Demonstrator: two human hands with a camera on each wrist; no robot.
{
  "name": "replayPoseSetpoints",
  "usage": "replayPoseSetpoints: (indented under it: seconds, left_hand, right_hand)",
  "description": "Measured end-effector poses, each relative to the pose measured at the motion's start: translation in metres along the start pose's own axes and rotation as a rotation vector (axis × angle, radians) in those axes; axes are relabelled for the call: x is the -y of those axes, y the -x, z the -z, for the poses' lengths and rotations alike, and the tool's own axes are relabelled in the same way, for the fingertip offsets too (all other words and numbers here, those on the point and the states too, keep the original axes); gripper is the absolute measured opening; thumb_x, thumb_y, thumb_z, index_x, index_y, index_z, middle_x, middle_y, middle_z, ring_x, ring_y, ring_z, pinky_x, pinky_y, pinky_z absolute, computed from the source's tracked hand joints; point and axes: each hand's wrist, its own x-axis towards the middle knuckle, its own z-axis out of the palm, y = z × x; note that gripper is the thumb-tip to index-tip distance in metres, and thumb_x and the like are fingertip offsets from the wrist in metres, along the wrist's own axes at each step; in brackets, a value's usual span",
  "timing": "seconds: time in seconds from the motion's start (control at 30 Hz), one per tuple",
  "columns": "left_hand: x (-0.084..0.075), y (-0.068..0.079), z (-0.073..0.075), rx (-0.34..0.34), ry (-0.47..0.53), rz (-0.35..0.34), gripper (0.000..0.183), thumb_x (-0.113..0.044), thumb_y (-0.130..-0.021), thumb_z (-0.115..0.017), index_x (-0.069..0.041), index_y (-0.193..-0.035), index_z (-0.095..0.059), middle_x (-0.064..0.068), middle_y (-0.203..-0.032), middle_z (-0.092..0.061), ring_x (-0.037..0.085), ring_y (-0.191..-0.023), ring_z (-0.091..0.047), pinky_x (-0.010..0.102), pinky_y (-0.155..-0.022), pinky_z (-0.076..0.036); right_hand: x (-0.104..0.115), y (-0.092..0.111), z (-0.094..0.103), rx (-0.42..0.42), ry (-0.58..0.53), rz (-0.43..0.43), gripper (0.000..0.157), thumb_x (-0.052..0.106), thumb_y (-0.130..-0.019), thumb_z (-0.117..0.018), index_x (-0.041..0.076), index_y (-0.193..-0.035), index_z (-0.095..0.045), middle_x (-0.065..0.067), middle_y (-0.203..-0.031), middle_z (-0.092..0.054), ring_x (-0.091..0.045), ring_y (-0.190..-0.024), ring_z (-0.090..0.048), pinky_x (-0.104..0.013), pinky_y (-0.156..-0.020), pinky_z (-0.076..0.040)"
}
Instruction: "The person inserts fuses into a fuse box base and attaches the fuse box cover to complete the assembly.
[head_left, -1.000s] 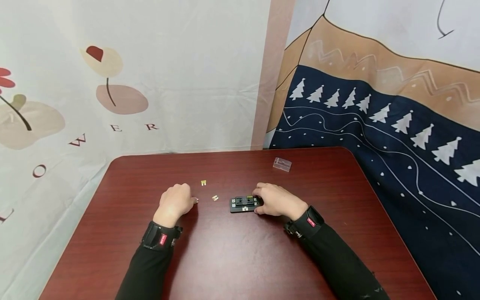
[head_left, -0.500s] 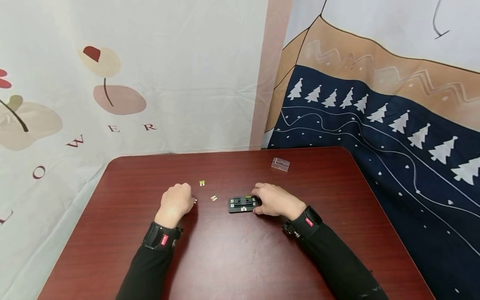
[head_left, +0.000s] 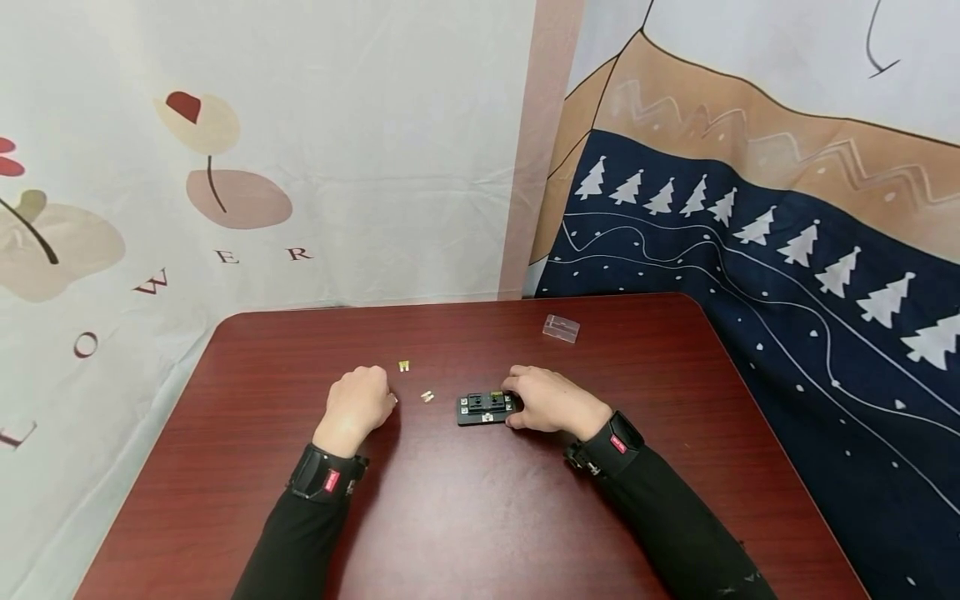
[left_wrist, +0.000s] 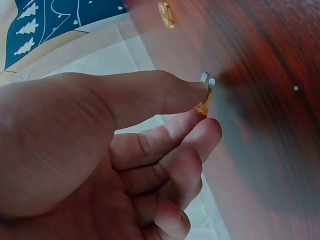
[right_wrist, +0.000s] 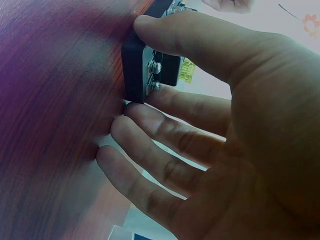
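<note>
My left hand (head_left: 358, 404) pinches a small amber blade fuse (left_wrist: 202, 108) between thumb and index finger, its metal prongs poking out past the thumb tip. The other left fingers curl underneath. On the table, a black fuse block (head_left: 483, 409) lies flat, with metal screws along its edges. Its right end is gripped by my right hand (head_left: 555, 400), thumb on the near side and fingers at the far side. A yellow fuse (right_wrist: 187, 71) shows on the block in the right wrist view. Two loose fuses lie between my hands, one farther back (head_left: 404, 366) and one nearer (head_left: 427, 397).
A clear plastic box (head_left: 561, 328) sits near the back edge of the reddish-brown wooden table (head_left: 465, 517). Printed curtains hang behind and to the right of the table.
My left hand has shifted slightly right with the fuse, which now shows less at the fingertips. My right hand and the fuse block stay in place. The head view has shifted a little.
</note>
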Motion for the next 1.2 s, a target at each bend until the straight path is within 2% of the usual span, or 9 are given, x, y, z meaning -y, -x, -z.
replayPoseSetpoints:
  seconds: [0.2,0.37,0.47,0.7,0.8,0.97,1.07,1.2]
  left_hand:
    - [-0.003,-0.001,0.001,0.010,0.009,-0.010,0.038,-0.015,-0.089,-0.070,-0.012,-0.055,-0.054,0.006,-0.066,-0.057,0.029,-0.064,-0.056,0.047,-0.054,-0.048]
    - [-0.007,-0.001,0.001,0.018,0.015,-0.020,0.042,-0.015,-0.086,-0.071,-0.015,-0.051,-0.046,-0.001,-0.059,-0.043,0.027,-0.064,-0.054,0.046,-0.054,-0.047]
    - [-0.008,-0.001,0.001,0.017,0.019,-0.023,0.043,-0.015,-0.086,-0.072,-0.015,-0.052,-0.046,-0.002,-0.059,-0.042,0.027,-0.063,-0.053,0.046,-0.054,-0.046]
    - [-0.009,-0.002,0.000,0.017,0.005,-0.032,0.039,-0.014,-0.084,-0.071,-0.015,-0.052,-0.049,0.002,-0.061,-0.050,0.028,-0.063,-0.055,0.047,-0.055,-0.048]
    - [-0.009,-0.001,-0.001,0.017,0.004,-0.052,0.039,-0.014,-0.086,-0.071,-0.014,-0.053,-0.049,0.001,-0.061,-0.049,0.027,-0.062,-0.053,0.045,-0.054,-0.046]
    - [-0.011,0.001,0.000,-0.036,0.011,-0.103,0.042,-0.015,-0.090,-0.073,-0.014,-0.055,-0.051,0.000,-0.061,-0.047,0.024,-0.060,-0.051,0.044,-0.053,-0.044]
    - [-0.015,0.003,0.004,-0.081,0.026,-0.151,0.032,-0.015,-0.092,-0.074,-0.014,-0.063,-0.062,0.001,-0.067,-0.059,0.024,-0.064,-0.060,0.046,-0.057,-0.052]
    - [-0.028,0.006,0.008,-0.131,0.049,-0.230,0.011,-0.014,-0.094,-0.074,-0.014,-0.083,-0.077,0.002,-0.084,-0.073,0.026,-0.080,-0.072,0.050,-0.069,-0.061]
  right_hand:
    - [0.001,0.000,0.000,-0.001,-0.003,-0.001,0.045,0.034,-0.083,-0.085,0.012,-0.122,-0.075,0.003,-0.101,-0.059,-0.015,-0.085,-0.056,-0.038,-0.080,-0.053]
    - [0.001,-0.001,0.001,-0.001,0.000,-0.002,0.046,0.035,-0.083,-0.085,0.012,-0.122,-0.075,0.003,-0.101,-0.060,-0.015,-0.084,-0.057,-0.037,-0.079,-0.053]
    - [0.001,-0.002,0.001,0.000,0.003,-0.002,0.046,0.035,-0.083,-0.085,0.012,-0.122,-0.075,0.003,-0.101,-0.060,-0.015,-0.084,-0.057,-0.037,-0.079,-0.053]
    - [0.000,-0.002,-0.001,0.000,0.007,-0.001,0.046,0.035,-0.083,-0.085,0.012,-0.122,-0.075,0.003,-0.101,-0.060,-0.015,-0.085,-0.057,-0.037,-0.079,-0.053]
    - [0.000,-0.003,-0.002,-0.003,0.007,0.001,0.047,0.035,-0.083,-0.085,0.012,-0.122,-0.075,0.003,-0.100,-0.060,-0.015,-0.084,-0.057,-0.038,-0.079,-0.053]
    - [0.000,-0.003,-0.003,0.006,0.007,0.003,0.049,0.036,-0.083,-0.085,0.011,-0.124,-0.074,0.002,-0.101,-0.060,-0.015,-0.085,-0.057,-0.037,-0.079,-0.053]
    - [0.000,-0.003,-0.002,0.014,0.004,0.002,0.051,0.037,-0.084,-0.085,0.011,-0.126,-0.074,0.002,-0.102,-0.060,-0.016,-0.085,-0.057,-0.037,-0.079,-0.053]
    - [-0.001,-0.003,-0.001,0.015,0.007,0.004,0.051,0.037,-0.084,-0.085,0.010,-0.127,-0.074,0.002,-0.103,-0.059,-0.016,-0.087,-0.056,-0.038,-0.080,-0.053]
